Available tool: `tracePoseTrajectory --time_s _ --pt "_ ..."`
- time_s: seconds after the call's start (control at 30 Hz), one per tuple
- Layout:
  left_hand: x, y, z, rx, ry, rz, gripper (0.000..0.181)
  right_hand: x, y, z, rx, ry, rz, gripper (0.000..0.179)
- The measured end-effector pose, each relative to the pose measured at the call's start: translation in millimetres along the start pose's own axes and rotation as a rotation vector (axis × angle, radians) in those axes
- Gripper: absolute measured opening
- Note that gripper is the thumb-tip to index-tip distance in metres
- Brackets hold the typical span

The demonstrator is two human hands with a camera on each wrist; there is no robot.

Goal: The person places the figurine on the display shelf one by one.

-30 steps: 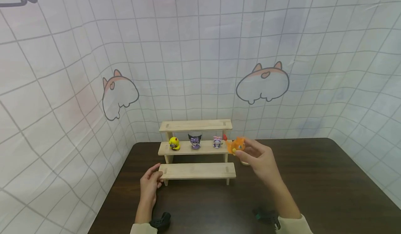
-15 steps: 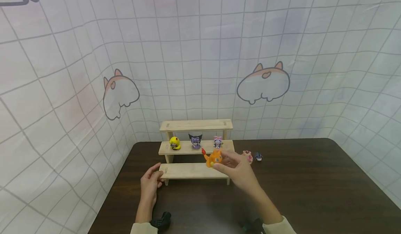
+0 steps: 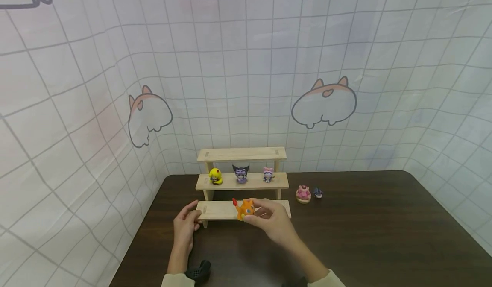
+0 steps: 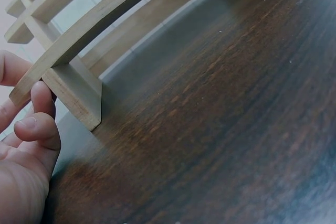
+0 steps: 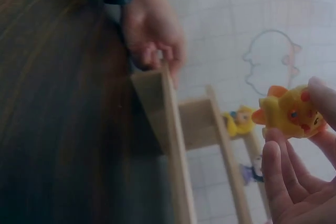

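Note:
An orange dragon-like toy figurine [image 3: 245, 209] with a red-tipped tail is pinched between the thumb and fingers of my right hand [image 3: 274, 221]. In the head view it overlaps the lowest step of a three-tier wooden display stand [image 3: 219, 210]. My left hand [image 3: 185, 225] grips the left end of that lowest step; the left wrist view shows its fingers [image 4: 42, 98] curled at the board's end. On the middle tier stand a yellow figurine [image 3: 215, 176], a black-and-purple figurine [image 3: 241, 174] and a pink-and-white figurine [image 3: 268, 174].
Right of the stand, a pink figurine [image 3: 303, 194] on a round base and a small dark blue figurine [image 3: 317, 192] rest on the dark wooden table [image 3: 369, 227]. A white gridded cloth [image 3: 238, 65] hangs behind and along the sides.
My right hand has carried the orange figurine left and toward me, from the middle tier's right end to the lowest step. The pink and blue figurines came into view. My left hand stays put.

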State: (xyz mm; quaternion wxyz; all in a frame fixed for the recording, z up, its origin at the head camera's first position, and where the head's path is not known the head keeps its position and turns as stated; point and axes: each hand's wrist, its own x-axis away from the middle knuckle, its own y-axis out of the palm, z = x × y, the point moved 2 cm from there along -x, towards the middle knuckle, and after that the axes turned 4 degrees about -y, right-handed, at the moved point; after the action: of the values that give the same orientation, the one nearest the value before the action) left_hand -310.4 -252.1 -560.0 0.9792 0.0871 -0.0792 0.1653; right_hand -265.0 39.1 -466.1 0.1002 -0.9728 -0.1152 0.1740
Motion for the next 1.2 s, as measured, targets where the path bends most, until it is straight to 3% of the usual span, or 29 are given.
tracePoseTrajectory --time_s 0.43,0.77,1.2 --pt "3.5 2.1 1.5 0.003 0.016 0.009 0.047 -6.1 31.2 17.5 0.019 0.009 0.017 0.048" --pt "4.7 0.5 3.1 -0.01 0.001 0.013 0.049 -25.2 54.8 21.9 0.07 -0.001 0.029 0.052" --pt "1.6 0.3 1.3 -0.015 -0.006 0.005 0.048 -47.8 73.7 32.4 0.119 0.025 0.115 0.053"
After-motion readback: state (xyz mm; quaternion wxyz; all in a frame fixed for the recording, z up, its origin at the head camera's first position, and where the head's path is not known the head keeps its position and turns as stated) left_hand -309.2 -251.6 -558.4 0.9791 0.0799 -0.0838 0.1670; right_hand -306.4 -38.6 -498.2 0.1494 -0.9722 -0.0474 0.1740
